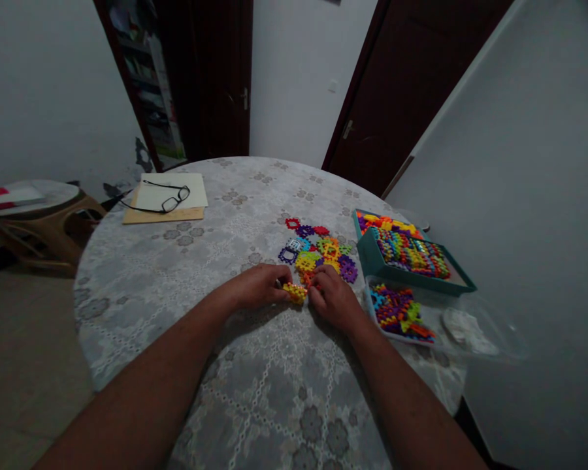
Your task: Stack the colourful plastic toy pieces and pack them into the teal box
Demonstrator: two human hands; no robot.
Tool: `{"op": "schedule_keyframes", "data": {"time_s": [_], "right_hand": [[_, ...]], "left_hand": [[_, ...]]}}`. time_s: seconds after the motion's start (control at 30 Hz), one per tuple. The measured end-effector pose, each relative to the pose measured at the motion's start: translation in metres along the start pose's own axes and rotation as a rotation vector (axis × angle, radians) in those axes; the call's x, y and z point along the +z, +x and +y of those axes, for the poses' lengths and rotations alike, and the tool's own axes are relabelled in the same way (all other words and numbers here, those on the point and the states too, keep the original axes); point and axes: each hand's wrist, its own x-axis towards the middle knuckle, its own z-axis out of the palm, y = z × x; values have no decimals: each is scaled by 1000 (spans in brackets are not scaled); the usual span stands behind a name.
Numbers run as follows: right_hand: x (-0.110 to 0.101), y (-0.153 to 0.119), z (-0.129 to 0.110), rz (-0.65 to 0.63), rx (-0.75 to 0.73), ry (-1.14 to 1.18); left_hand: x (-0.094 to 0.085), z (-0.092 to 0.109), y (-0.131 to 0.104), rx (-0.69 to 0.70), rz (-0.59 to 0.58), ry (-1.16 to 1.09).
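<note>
My left hand (264, 287) pinches a small yellow toothed plastic building piece (294, 293) between thumb and fingers, just above the tablecloth. Close against its other end, my right hand (334, 297) has its fingers curled together, with an orange-red building piece (314, 285) partly showing at the fingertips. Whether the two pieces are joined I cannot tell. Just beyond my hands lies a loose heap of flat, gear-edged pieces, among them a yellow piece (306, 262), a purple piece (347, 271) and a red ring-shaped piece (293, 223).
On the right stand a teal box (372, 261) packed with colourful pieces, another tray (357, 225) behind it and a clear plastic container (371, 307) of pieces in front. Eyeglasses (170, 204) rest on papers (196, 189) at the far left of the round table (142, 313). A stool (49, 228) stands left.
</note>
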Motion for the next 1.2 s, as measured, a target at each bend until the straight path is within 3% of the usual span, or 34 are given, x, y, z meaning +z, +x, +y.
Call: {"op": "schedule_keyframes", "data": {"time_s": [0.13,0.33,0.53,0.83,1.07,1.2], "right_hand": [[-6,3,5,89,-13,73],[-6,-1,2,-75,51,14],[-4,-5,-5,-111,62,-79],[-8,4,-8,124,89,110],[-4,1,-30,-43,117,304],[-7,1,-32,-53,111,361]], "left_hand": [[1,-1,1,5,1,9],[1,-2,1,27,-12,-34],[1,-2,2,-5,-9,-3],[1,0,1,-17,2,2],[2,-5,3,10,24,-40],[1,-4,2,8,15,-22]]}}
